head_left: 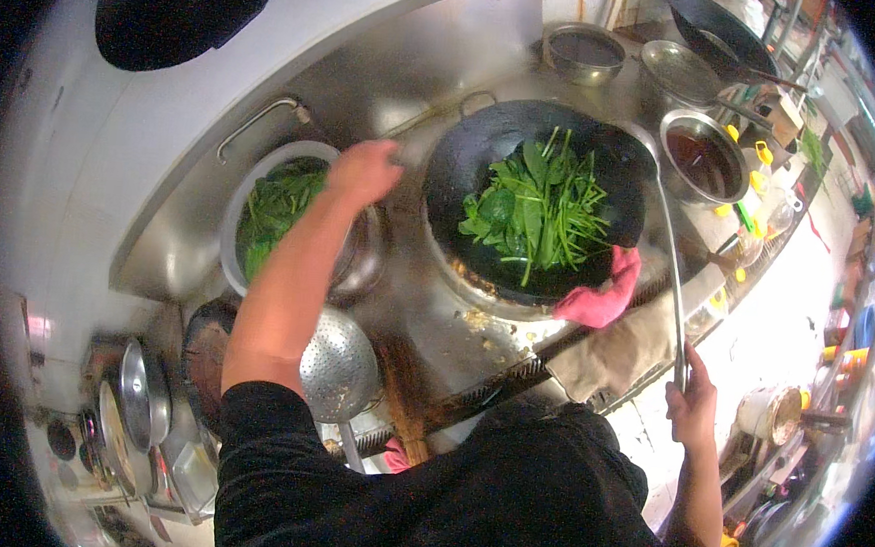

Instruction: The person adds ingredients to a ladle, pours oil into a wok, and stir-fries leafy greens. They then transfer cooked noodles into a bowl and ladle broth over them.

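Note:
My right hand (692,403) grips the long metal handle of a wok ladle (670,254). The ladle's head is by the upper right rim of a black wok (454,180). Leafy greens with cut stems (536,204) are heaped in the wok, and a pink cloth (603,295) lies over its near right rim. My left hand (367,170), blurred, is over the right rim of a white bowl-like container (235,223) holding more greens (280,198). Whether its fingers hold anything is hidden.
A perforated metal skimmer (338,365) and a bamboo brush (403,410) are near my body. Right of the wok stands a pot of dark liquid (704,158), near yellow-capped bottles (761,169). Another metal pot (585,53) is behind. A curved faucet (255,116) projects from the back wall.

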`<action>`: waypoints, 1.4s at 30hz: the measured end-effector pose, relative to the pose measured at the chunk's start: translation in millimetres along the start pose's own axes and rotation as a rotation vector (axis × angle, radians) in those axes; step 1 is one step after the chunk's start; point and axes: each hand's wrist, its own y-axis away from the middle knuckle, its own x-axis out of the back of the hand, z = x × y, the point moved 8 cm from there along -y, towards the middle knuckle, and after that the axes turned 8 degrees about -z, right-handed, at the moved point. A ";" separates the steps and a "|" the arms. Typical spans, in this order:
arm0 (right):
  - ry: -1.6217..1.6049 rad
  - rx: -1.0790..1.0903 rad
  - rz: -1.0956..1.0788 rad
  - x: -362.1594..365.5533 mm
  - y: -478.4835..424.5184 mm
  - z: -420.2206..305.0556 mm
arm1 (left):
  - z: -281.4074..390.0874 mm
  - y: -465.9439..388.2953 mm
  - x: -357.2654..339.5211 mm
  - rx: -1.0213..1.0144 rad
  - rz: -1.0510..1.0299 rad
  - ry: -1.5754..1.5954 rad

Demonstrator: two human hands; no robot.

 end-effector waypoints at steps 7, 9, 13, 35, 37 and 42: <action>-0.059 0.016 -0.019 -19.6 -6.1 3.9 | -314.7 115.7 -37.9 0.638 0.068 0.407; -0.017 0.044 -0.013 -23.6 -2.8 -8.7 | -306.6 131.2 -55.2 0.817 0.052 0.372; 0.014 -0.021 -0.029 -29.1 -12.8 -11.2 | -369.3 125.2 -114.1 0.880 0.079 0.634; 0.157 0.087 -0.070 -50.3 -21.5 -42.6 | -301.1 108.6 -58.1 0.767 0.305 1.180; 0.121 0.129 -0.081 -49.8 -19.7 -41.8 | -316.3 117.5 -28.4 0.713 0.330 1.149; 0.085 0.120 -0.063 -44.8 -11.0 -35.5 | -321.8 135.7 51.3 0.680 0.504 1.002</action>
